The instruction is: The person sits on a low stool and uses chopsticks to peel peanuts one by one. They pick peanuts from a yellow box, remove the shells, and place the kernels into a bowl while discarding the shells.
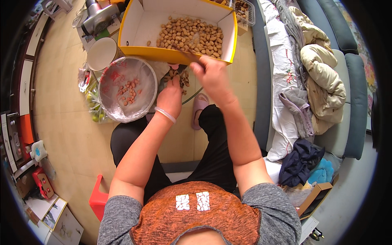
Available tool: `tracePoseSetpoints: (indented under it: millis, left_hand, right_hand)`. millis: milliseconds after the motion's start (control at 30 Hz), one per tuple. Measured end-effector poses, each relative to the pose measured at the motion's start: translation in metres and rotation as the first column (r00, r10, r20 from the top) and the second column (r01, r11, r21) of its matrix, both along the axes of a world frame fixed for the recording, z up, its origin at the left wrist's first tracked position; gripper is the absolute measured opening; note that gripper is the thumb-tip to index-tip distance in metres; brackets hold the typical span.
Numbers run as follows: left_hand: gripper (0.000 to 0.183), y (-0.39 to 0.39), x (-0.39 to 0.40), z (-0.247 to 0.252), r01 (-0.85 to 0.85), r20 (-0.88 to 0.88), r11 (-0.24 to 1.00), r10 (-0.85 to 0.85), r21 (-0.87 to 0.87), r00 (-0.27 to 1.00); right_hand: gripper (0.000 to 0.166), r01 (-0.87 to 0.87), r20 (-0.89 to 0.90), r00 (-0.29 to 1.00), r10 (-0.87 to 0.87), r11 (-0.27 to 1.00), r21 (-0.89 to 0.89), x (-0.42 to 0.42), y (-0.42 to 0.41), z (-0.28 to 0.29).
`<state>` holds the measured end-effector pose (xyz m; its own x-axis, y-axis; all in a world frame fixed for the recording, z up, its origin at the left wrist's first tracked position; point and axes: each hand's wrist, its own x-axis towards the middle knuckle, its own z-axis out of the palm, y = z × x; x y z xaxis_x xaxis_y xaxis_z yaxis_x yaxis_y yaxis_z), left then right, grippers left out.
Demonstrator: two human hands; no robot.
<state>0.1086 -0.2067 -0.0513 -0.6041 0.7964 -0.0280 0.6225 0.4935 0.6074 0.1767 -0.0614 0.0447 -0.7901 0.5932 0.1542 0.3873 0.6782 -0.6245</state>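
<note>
My right hand [211, 73] grips a dark, elongated tool [191, 56], blurred, just over the near edge of a yellow cardboard box [174, 55]. Unshelled peanuts [190, 33] cover much of the box's white floor. Lower and to the left, my left hand [170, 99] has its fingers over broken peanut shells [183, 78]; whether it holds anything is hidden. Beside that wrist stands a round container [153, 73] lined with a clear plastic bag [114, 88]. Several shelled reddish peanut kernels [130, 92] lie inside it.
A white bowl-like container [102, 54] and a grey massage gun [99, 21] sit at upper left. Clear plastic boxes [249, 12] stand behind the yellow box. To the right runs a sofa [263, 76] with bedding [320, 76]. A red plastic stool [98, 199] is at lower left.
</note>
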Motion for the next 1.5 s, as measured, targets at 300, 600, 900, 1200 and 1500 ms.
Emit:
tracePoseSetpoints:
  millis: [300,600,900,1200,1500]
  left_hand:
    - [0.038,-0.002,-0.002,0.000,-0.008,-0.007,1.000,0.008,0.005,1.000]
    - [0.038,-0.003,-0.002,0.004,0.007,-0.006,0.999,-0.007,0.053,1.000]
    - [0.020,0.002,-0.005,0.025,-0.164,0.385,0.850,-0.049,0.501,0.922]
    - [0.014,0.000,-0.002,0.032,-0.359,0.752,0.780,-0.206,0.512,0.626]
    - [0.015,0.003,-0.005,0.029,-0.365,0.801,0.796,-0.233,0.483,0.552]
  right_hand:
    - [0.020,-0.131,0.630,0.755,-0.184,0.898,0.419,-0.129,0.146,-0.003]
    - [0.023,-0.078,0.670,0.706,-0.227,0.916,0.393,-0.153,0.139,-0.042]
    - [0.019,-0.158,0.114,0.984,0.134,0.957,0.244,-0.072,0.069,0.035]
    - [0.011,-0.156,-0.250,0.964,-0.095,0.560,-0.813,0.013,-0.019,-0.010]
    - [0.027,-0.226,-0.273,0.961,0.035,0.665,-0.712,0.016,-0.016,-0.034]
